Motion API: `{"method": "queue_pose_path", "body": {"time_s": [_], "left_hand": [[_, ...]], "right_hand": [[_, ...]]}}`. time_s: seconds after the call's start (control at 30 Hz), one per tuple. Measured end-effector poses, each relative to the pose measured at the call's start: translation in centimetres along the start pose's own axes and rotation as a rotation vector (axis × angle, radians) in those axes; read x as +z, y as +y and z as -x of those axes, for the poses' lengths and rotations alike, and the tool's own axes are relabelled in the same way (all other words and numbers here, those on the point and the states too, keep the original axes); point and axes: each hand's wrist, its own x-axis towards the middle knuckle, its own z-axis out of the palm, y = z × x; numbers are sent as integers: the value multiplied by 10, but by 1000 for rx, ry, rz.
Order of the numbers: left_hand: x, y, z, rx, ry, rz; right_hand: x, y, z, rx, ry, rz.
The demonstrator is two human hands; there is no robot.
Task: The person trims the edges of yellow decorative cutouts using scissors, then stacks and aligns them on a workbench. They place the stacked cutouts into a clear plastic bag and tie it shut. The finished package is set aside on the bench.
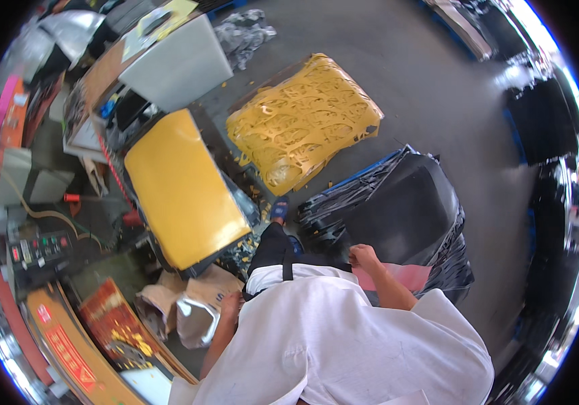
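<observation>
My right hand [364,258] is curled closed in front of my waist, at the near edge of a stack of black sheets [404,209]. What its fingers hold, if anything, is hidden. Under the right forearm lies a flat pink piece [416,277]. Beside my left hip hangs my left hand [233,304], its fingers mostly out of sight. It is nearest to some brown paper sacks [212,290], one with a white opening. Ahead on the left is a stack topped by a smooth yellow sheet [181,189].
A pile of yellow cut-out sheet waste [306,118] stands ahead. At the left are a control panel with buttons [40,250], a large pale box [178,64] and a cardboard carton [67,344]. Dark stacks [542,121] line the right side. Yellow scraps litter the floor.
</observation>
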Motion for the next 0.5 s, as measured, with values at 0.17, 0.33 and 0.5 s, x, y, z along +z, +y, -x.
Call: {"method": "queue_pose_path", "body": {"time_s": [0.17,0.33,0.5], "left_hand": [[-85,163,-83,-535,28,516],[-128,310,-144,-346,-48,406],[-106,500,-154,-66,-56,276]], "right_hand": [[-23,1,-39,127,58,-259],[-1,-68,-52,-63,-9,-280],[40,-180,-16,-193,16,-484]]}}
